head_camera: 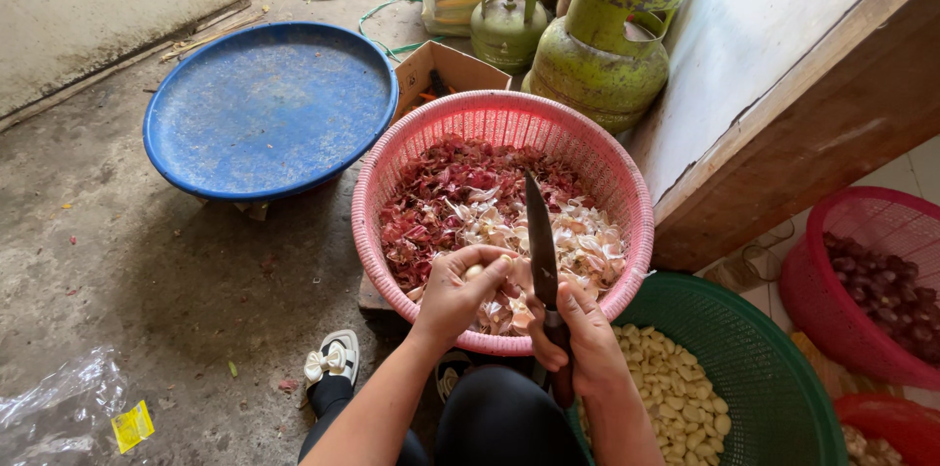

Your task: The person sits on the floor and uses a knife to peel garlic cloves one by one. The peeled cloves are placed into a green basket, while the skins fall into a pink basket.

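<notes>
Right hand (pixel 580 334) nearest, fist clamped on knife (pixel 541 251) handle, blade pointing up. Left hand (pixel 462 288) beside it, fingers pinched round garlic clove (pixel 476 271) over pink basket (pixel 587 148) of red and white skins. Green basket (pixel 774 368) of peeled cloves at right. Blue basin (pixel 269 109) upside down beyond.

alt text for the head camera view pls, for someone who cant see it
Seen from above, a left hand holds a garlic clove and a right hand grips a knife over a pink basket of peels. A green basket of peeled cloves sits lower right, a blue basin upper left.
</notes>
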